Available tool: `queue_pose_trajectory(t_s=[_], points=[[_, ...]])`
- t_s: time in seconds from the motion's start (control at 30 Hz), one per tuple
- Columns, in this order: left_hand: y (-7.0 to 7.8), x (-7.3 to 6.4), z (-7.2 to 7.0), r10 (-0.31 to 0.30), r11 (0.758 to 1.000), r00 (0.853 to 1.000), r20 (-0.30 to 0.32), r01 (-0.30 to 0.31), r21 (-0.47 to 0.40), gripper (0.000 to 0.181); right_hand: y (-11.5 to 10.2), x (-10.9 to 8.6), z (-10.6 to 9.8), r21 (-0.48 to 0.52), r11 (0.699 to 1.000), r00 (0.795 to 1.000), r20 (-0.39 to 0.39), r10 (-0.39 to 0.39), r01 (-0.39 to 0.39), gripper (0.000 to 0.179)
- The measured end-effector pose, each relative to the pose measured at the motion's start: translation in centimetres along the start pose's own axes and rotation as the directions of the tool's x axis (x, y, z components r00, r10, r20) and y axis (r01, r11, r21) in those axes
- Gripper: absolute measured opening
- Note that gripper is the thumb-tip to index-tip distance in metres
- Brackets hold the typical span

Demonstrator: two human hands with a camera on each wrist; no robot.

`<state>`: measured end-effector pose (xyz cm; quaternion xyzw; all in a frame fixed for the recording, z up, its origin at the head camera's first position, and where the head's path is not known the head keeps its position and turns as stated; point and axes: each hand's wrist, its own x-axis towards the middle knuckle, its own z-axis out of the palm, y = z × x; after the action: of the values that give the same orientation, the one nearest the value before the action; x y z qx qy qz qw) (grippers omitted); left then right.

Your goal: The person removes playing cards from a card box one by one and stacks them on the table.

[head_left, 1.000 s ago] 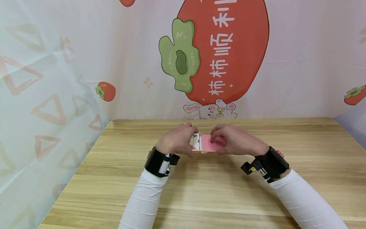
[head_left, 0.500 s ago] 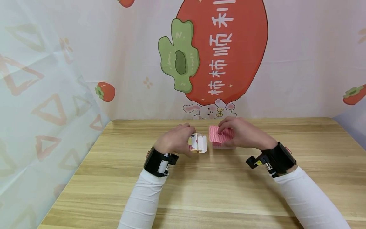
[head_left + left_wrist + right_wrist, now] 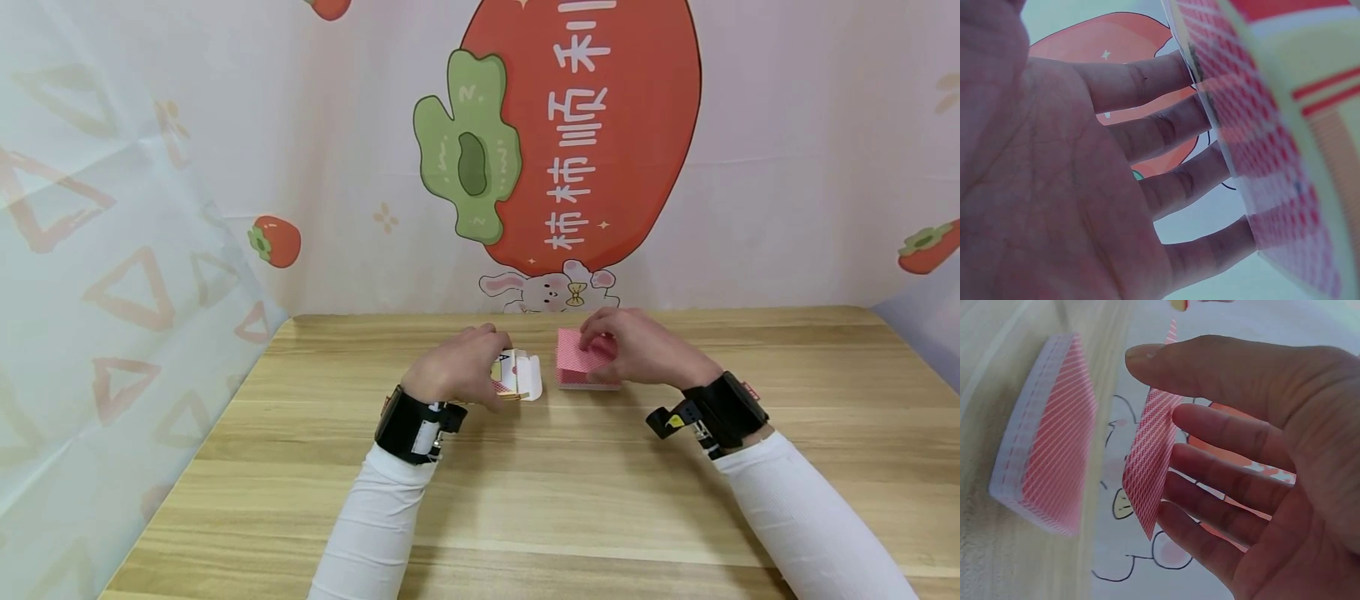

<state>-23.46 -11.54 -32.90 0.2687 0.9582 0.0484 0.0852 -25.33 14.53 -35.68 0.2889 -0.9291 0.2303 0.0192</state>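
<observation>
In the head view my left hand [image 3: 457, 364] grips an opened playing-card box [image 3: 529, 377], its white flap pointing right and an ace printed near the mouth. The left wrist view shows the fingertips against the box's red-checked side [image 3: 1266, 144]. To the right, my right hand [image 3: 643, 346] pinches a red-backed playing card [image 3: 572, 350] between thumb and fingers. Directly below that card lies a squared deck of cards [image 3: 585, 386] on the table. In the right wrist view the held card [image 3: 1152, 450] is apart from the deck [image 3: 1054, 437] and looks like a single one.
A wooden table [image 3: 525, 500] spreads out under both hands. Behind it hangs a pale cloth [image 3: 795, 167] printed with a large red persimmon and a rabbit. Each wrist carries a black camera strap [image 3: 408, 425].
My right hand has moved right, away from the box mouth, with a red-backed card raised. The deck and the box's white flap have come into view. The left hand stays put.
</observation>
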Motion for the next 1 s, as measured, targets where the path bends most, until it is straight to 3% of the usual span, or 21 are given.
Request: queue_pose_trajectory(t_s=[0.4,1.0], points=[[0.1,0.1,0.0,-0.012,1.0,1.0,0.0,0.012,-0.011,0.069,1.1,0.1,1.2,-0.005,1.0,1.0,0.009,0.004,-0.004,0.042],[0.1,0.1,0.0,0.006,1.0,1.0,-0.002,-0.006,0.002,0.065,1.3,0.5,2.1,-0.056,0.998,0.997,0.075,0.03,-0.026,0.03]])
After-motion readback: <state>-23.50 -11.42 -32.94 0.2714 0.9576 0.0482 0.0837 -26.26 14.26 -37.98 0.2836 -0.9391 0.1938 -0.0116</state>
